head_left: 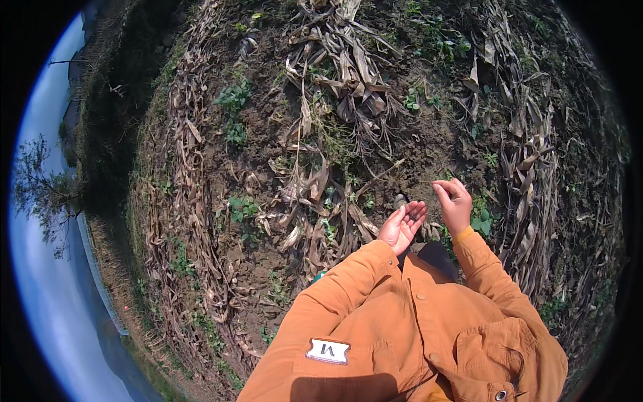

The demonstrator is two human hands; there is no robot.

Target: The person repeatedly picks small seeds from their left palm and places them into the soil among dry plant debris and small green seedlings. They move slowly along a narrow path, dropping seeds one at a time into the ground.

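Observation:
My left hand (403,227) is turned palm up with its fingers a little curled; small dark specks seem to lie in it, too small to name. To its right, my right hand (453,202) is raised with thumb and forefinger pinched together. A thin stalk or strand seems to stick out at the fingertips, but whether it is held is unclear. The hands are apart, above brown soil (427,151). Both sleeves belong to an orange jacket (382,311).
Dry corn leaves and stalks (351,60) lie in rows across the ground. Low green plants (243,207) grow between them, one leafy plant (482,222) close beside my right wrist. Far left stand a tree (42,186) and a dark bank (108,125).

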